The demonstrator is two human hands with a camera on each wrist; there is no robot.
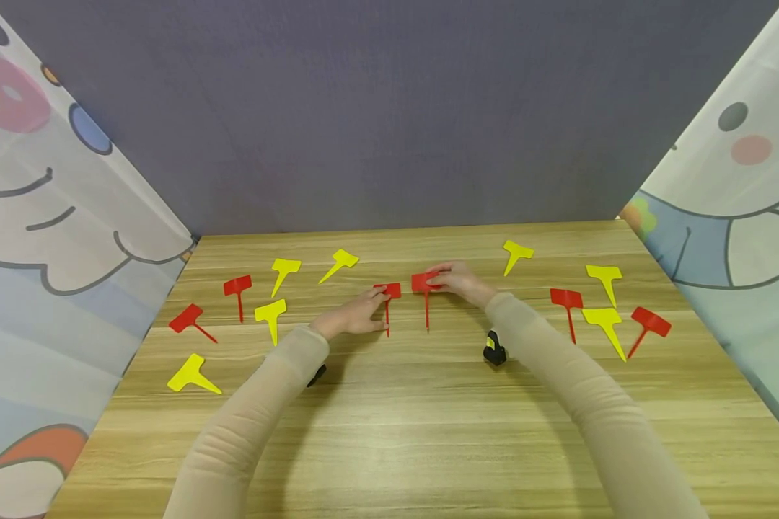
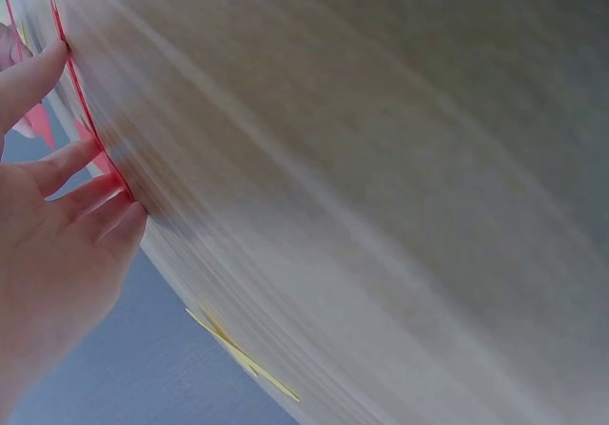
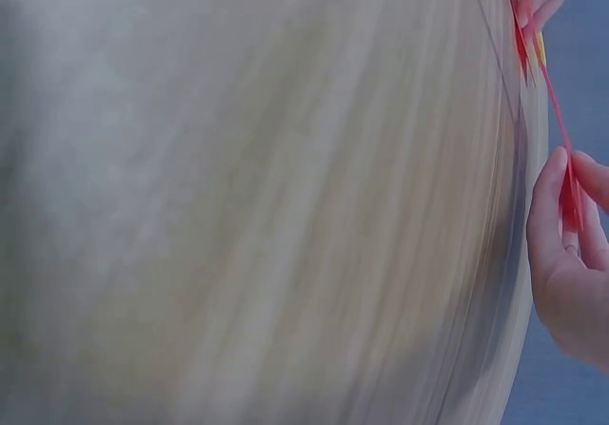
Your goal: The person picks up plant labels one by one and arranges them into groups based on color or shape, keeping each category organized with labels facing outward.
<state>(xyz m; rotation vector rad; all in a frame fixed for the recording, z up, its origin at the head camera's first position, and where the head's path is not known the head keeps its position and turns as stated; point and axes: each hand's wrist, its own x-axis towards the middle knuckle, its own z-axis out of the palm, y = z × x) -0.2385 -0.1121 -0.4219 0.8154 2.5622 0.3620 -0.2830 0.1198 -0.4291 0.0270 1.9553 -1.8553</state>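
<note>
On the table (image 1: 389, 432), the spread left hand (image 1: 355, 315) touches one red tag (image 1: 394, 290), the right (image 1: 462, 282) pinching another (image 1: 418, 283).

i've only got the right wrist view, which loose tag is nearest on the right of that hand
Observer: Nearest to the right hand on that side is a yellow tag.
Operator: how's the left hand touching its tag
Observer: The left hand has its thumb at the narrow end of a red tag and fingers at the wide end.
Operator: and which tag lies furthest right
Observer: Another red tag, at the right side of the table.
</note>
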